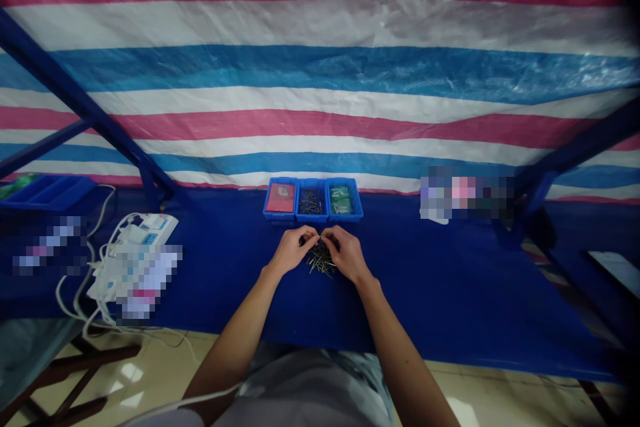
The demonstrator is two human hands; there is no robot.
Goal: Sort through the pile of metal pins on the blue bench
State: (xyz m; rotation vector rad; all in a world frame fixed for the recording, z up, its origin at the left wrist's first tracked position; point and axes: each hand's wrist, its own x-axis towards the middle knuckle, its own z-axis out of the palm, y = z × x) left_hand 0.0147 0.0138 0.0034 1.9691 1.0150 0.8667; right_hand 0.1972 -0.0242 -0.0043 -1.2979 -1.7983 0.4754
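Note:
A loose pile of thin metal pieces (pixel 321 263), like screws or nails, lies on the blue table. My left hand (pixel 294 247) is at the far left edge of the pile, thumb and fingertips pinched together. Opposite it, my right hand (pixel 346 250) is closed in a pinch at the pile's upper right. The two sets of fingertips nearly meet over the pile. Whatever is between them is too small to make out. Just beyond my hands, the middle blue bin (pixel 312 218) holds more of the same dark metal pieces.
The left bin (pixel 279 216) holds a reddish-pink item, the right bin (pixel 346 218) small green-and-white packets. White power strips (pixel 157 232) with tangled cables lie at left, near a blue tray (pixel 63 192). Blue frame bars (pixel 107 127) and a striped sheet (pixel 320 73) stand behind the table (pixel 440 293).

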